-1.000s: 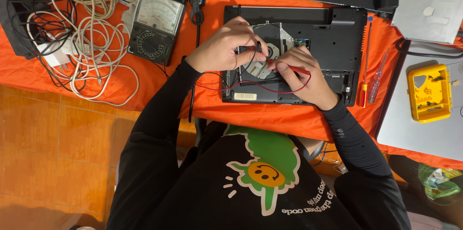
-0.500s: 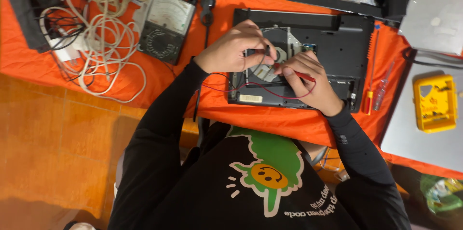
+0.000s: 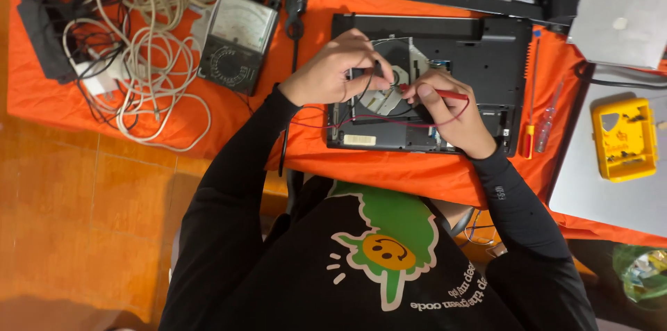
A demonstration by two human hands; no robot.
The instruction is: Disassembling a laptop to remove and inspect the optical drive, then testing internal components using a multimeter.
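probes on the opened laptop

the opened black laptop (image 3: 479, 67) lies near the table's far edge, its disc drive (image 3: 389, 91) exposed; left hand (image 3: 333, 70) pinches a black probe (image 3: 376, 70), right hand (image 3: 448, 112) pinches a red probe (image 3: 434, 93), both tips on the drive; an analog multimeter (image 3: 236, 43) sits left; probing looks underway, case not yet reassembled

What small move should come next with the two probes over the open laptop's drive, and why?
Probably a small glance left at the analog meter. The left hand pinches the black probe and the right hand the red probe, both tips close together on the metal drive in the upturned laptop. Whether the tips actually touch metal cannot be told.
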